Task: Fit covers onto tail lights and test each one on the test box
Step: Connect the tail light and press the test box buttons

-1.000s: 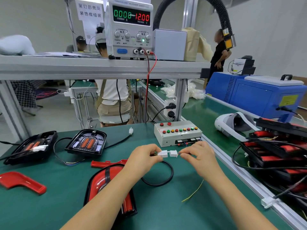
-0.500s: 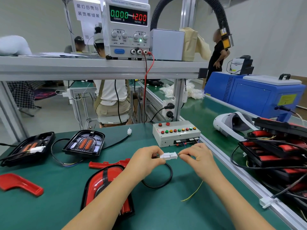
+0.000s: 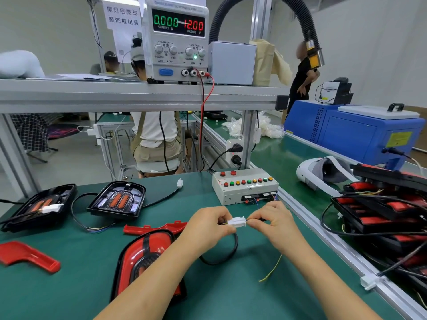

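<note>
A red-covered tail light (image 3: 147, 257) lies on the green table under my left forearm. Its black cable (image 3: 227, 255) loops up to a white connector (image 3: 236, 221), now joined as one piece between my hands. My left hand (image 3: 208, 224) pinches the connector's left end. My right hand (image 3: 271, 219) pinches the wires at its right end, which run to the grey test box (image 3: 245, 188) with its row of coloured lamps just behind. Two uncovered black tail lights (image 3: 117, 200) (image 3: 39, 207) and two loose red covers (image 3: 157, 227) (image 3: 27, 256) lie to the left.
A power supply (image 3: 176, 40) on the shelf reads 0.000 A and 12.00 V. A stack of red and black tail lights (image 3: 383, 211) with tangled cables fills the right side beyond the aluminium rail. A white headset (image 3: 321, 172) and a blue machine (image 3: 360, 135) stand further back. People are behind the bench.
The two white connector halves, apart a second ago, have been pushed together into one piece. The supply's current reading went from 0.008 to 0.000.
</note>
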